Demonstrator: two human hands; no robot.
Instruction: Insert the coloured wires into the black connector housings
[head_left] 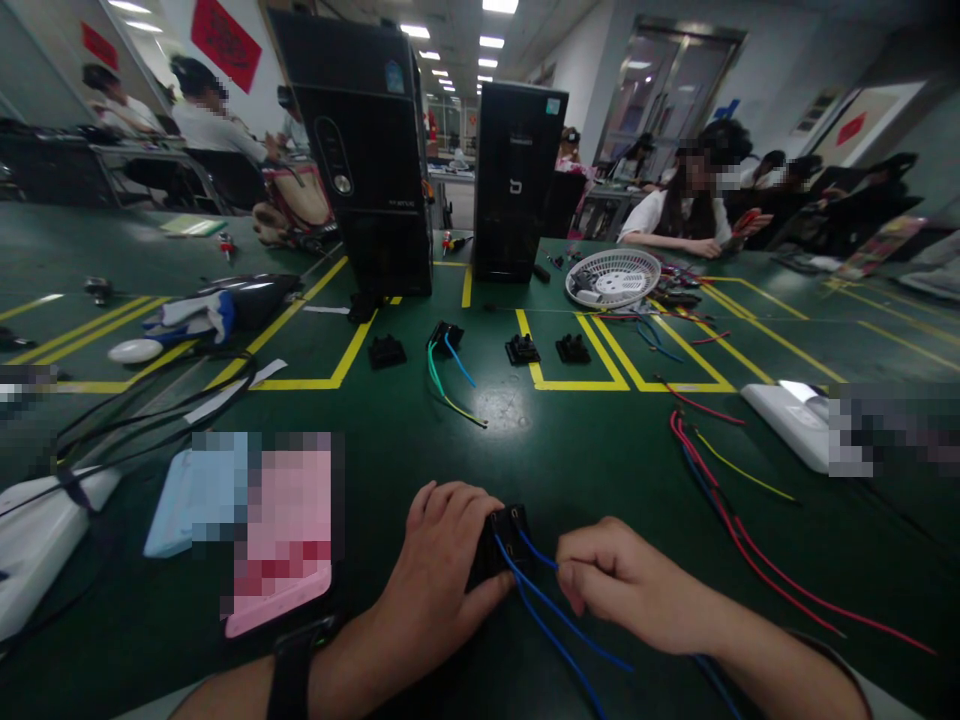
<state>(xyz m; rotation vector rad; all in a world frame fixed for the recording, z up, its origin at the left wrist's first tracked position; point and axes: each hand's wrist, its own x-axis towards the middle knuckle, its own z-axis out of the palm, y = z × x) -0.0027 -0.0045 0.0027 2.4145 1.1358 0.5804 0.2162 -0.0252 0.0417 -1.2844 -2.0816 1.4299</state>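
Observation:
A small black socket block (517, 523) with metal contacts lies on the green table near the front. My left hand (451, 545) is closed round its left side, thumb below and fingers over the top. Several blue wires (559, 605) run out of the block toward the lower right. One short blue wire (536, 549) goes from the block's upper right into the pinched fingers of my right hand (616, 570). Where that wire ends inside the fingers is hidden. Another dark blue wire (712, 675) comes out beneath my right forearm.
Loose red wires (739, 540) and a yellow wire (746, 470) lie to the right. Further back are more black blocks (523, 349), a white basket (613, 280) and two black computer towers (517, 190). A pink case (285, 590) and white power strips (787, 425) flank the work area. Another person (686, 205) sits across the table.

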